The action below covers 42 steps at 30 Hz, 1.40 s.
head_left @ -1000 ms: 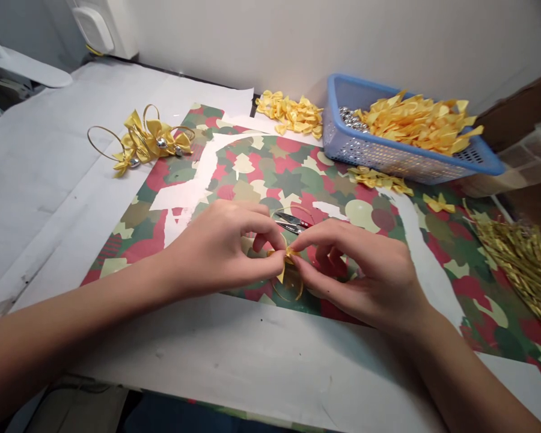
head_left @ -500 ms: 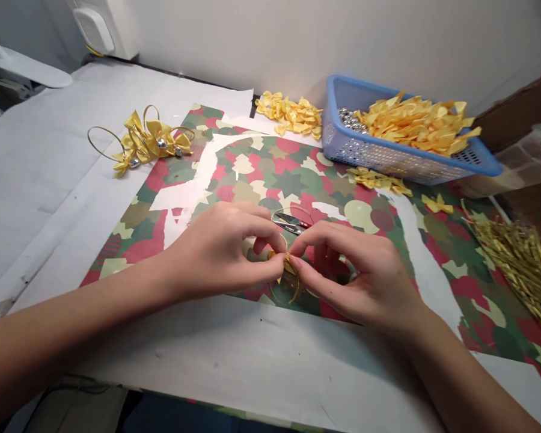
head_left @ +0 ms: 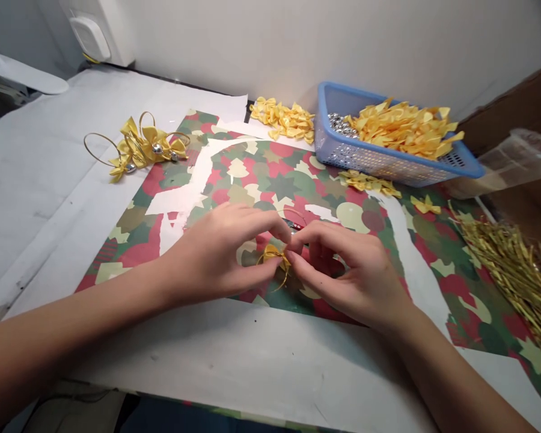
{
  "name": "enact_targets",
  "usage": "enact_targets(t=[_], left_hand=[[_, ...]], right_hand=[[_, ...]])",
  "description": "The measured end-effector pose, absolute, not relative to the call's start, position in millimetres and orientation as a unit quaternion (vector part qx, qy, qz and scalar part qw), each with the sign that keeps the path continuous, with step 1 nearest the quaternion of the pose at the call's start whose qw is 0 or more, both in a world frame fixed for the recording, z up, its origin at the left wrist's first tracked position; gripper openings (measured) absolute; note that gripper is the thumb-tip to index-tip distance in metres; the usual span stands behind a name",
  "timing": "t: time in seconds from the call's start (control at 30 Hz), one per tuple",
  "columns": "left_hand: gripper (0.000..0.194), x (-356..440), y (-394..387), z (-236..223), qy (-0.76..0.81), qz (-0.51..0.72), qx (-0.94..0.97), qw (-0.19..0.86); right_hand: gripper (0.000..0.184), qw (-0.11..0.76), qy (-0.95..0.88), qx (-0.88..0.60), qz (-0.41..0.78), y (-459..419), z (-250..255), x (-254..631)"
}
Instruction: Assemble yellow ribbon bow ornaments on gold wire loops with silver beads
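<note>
My left hand point(head_left: 228, 252) is closed in a pinch on a small yellow ribbon bow point(head_left: 273, 250), low over the patterned paper. Thin gold cord point(head_left: 285, 280) curves out below the bow. Fingertips of my right hand point(head_left: 354, 270) meet those of the left and pinch the cord beside the bow; the exact grip is partly hidden. Behind the fingers lie small thread snips point(head_left: 296, 228), mostly covered by my hands. To the left, a cluster of finished-looking yellow bows point(head_left: 148, 144) carries gold cord loops and silver bells.
A blue basket point(head_left: 388, 167) at the back right holds many yellow bows and silver bells point(head_left: 341, 124). Loose bows point(head_left: 284, 120) lie beside it and in front. A bundle of gold cords point(head_left: 509, 264) rests at the right. Torn patterned paper point(head_left: 279, 186) covers the white-papered table.
The fingers have shifted around the bow, and more of it shows now beside my left thumb. The snips are more covered. The whole view has moved slightly.
</note>
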<state>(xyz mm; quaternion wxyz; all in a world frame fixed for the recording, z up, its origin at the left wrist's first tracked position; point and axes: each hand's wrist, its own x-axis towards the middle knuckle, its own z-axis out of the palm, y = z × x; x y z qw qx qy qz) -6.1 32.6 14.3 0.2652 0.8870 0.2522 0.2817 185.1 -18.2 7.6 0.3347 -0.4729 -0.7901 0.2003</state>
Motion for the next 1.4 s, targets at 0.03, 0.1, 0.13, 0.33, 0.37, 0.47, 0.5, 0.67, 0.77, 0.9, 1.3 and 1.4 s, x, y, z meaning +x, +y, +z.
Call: enact_targets(t=[0.03,0.1,0.13,0.33,0.37,0.47,0.5,0.67,0.77,0.9,1.3,1.4], left_hand=[[0.011,-6.1,32.9,14.2,0.259,0.278,0.877,0.295],[0.012,-5.9,33.6,13.7,0.282,0.276,0.848,0.353],[0.013,-5.7,34.0,13.4,0.292,0.280,0.833,0.378],[0.020,-3.9,35.4,11.9,0.302,0.300,0.771,0.474],[0.021,-3.6,35.3,11.6,0.304,0.303,0.765,0.481],[0.020,-2.8,34.8,9.8,0.305,0.317,0.751,0.493],[0.019,-2.5,34.6,8.8,0.302,0.322,0.749,0.494],[0.017,-0.9,34.3,3.0,0.282,0.346,0.768,0.460],[0.013,-0.7,34.4,1.5,0.287,0.350,0.777,0.437],[0.004,-0.7,34.5,2.9,0.302,0.338,0.775,0.441],[0.031,-3.3,36.6,4.6,0.251,0.291,0.703,0.598],[0.031,-3.3,37.4,4.3,0.243,0.281,0.702,0.608]], right_hand=[[0.012,0.337,-0.788,-0.474,0.199,-17.8,7.5,185.3],[0.013,0.340,-0.784,-0.478,0.203,-17.0,7.5,185.5],[0.013,0.340,-0.781,-0.481,0.208,-16.6,7.4,185.6],[0.011,0.346,-0.753,-0.506,0.237,-14.7,6.5,186.7],[0.011,0.349,-0.750,-0.508,0.242,-14.3,6.5,186.6],[0.011,0.357,-0.740,-0.508,0.257,-13.4,6.5,185.8],[0.011,0.357,-0.737,-0.510,0.263,-13.2,6.3,185.4],[0.011,0.359,-0.719,-0.524,0.282,-13.3,5.4,184.2],[0.011,0.361,-0.715,-0.524,0.290,-13.4,5.5,184.1],[0.008,0.375,-0.699,-0.533,0.292,-12.7,6.1,185.0],[0.018,0.343,-0.799,-0.404,0.285,-11.0,7.9,192.7],[0.018,0.333,-0.801,-0.412,0.279,-10.6,8.8,193.3]])
